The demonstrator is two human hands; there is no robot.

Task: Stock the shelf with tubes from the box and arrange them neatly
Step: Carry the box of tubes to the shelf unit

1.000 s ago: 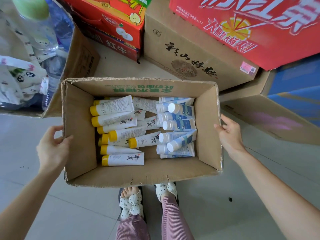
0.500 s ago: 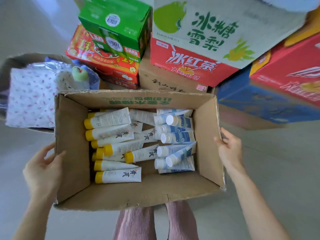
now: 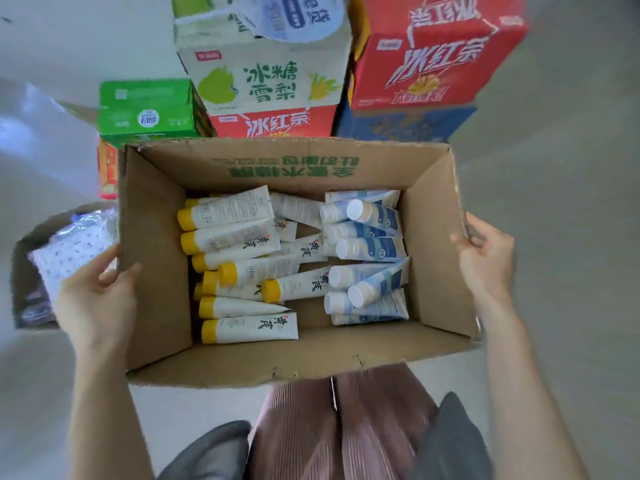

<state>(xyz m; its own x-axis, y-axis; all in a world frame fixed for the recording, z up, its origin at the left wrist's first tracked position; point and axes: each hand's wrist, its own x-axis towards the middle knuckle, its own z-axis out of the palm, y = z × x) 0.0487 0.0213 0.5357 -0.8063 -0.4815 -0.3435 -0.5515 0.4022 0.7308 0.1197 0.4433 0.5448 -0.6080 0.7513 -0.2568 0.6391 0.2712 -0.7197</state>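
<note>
Both hands grasp the cardboard box (image 3: 156,258) by its side walls. The left hand (image 3: 98,299) lays its thumb over the rim and keeps the fingers on the outer face; the right hand (image 3: 486,261) curls its fingers round the opposite rim. Between the two grips, on the box floor, lie the yellow-capped tubes (image 3: 242,268) nearer the left hand and the white-capped blue tubes (image 3: 370,251) nearer the right hand. Beyond the fingertips, past the far wall, stand stacked drink cartons (image 3: 266,84), and outside the left hand is a patterned package (image 3: 69,254)
</note>
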